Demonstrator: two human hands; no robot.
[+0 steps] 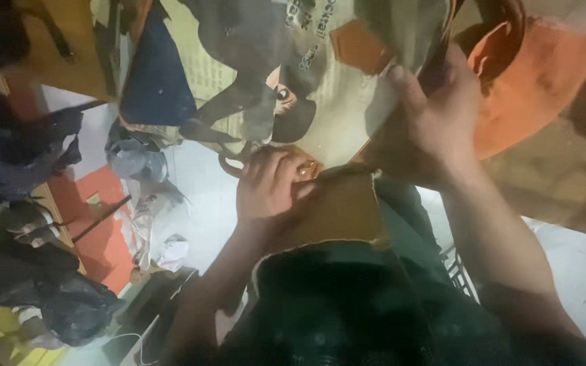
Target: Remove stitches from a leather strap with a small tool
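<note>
Brown leather piece [337, 207] at frame centre, lying over dark green fabric [374, 298] in lower half; surface dull tan, top edge ragged, pale at right corner; small shiny metal clasp [308, 170] at its upper left edge; left hand [269, 186] curled, fingertips pinching leather edge at clasp; right hand [435, 115] in upper right, grip closed around dark brown strap [435, 71]; printed paper sheet [334, 81] behind; orange leather piece [530, 81] at upper right; dark scraps [49, 298] lower left; picture blurred.

Small leather or bag-making workshop: leather offcuts [357, 44], fabric scraps [49, 298], newspaper-covered worktable [205, 74], cluttered floor [201, 217].
</note>
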